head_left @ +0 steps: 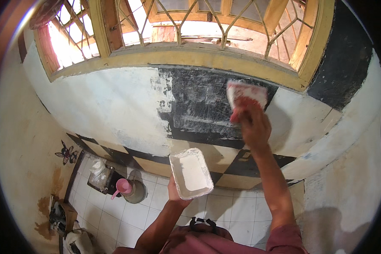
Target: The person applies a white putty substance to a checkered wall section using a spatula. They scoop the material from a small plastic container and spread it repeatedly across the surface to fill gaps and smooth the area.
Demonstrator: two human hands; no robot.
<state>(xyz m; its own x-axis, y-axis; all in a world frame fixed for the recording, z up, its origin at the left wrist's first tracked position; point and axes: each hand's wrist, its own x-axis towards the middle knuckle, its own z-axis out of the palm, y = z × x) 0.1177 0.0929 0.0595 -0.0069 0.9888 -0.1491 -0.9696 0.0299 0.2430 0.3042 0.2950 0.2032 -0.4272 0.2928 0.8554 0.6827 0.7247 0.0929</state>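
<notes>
Pink, one dipper (pixel 123 186) is seen by one bucket (pixel 139 193), contents unclear; one tray (pixel 200 193) of white paste (pixel 193 173) is clamped in the left hand (pixel 177 195); one red-and-white scraper (pixel 249 92) is gripped by the right hand (pixel 255 128) before the black wall patch (pixel 201 101).

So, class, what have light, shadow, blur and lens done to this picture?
In the head view, glare burns out the left window panes; the yellow frame bows; a shadow falls right of the right hand; its tool looks slightly blurred; the rim goes dark.
</notes>
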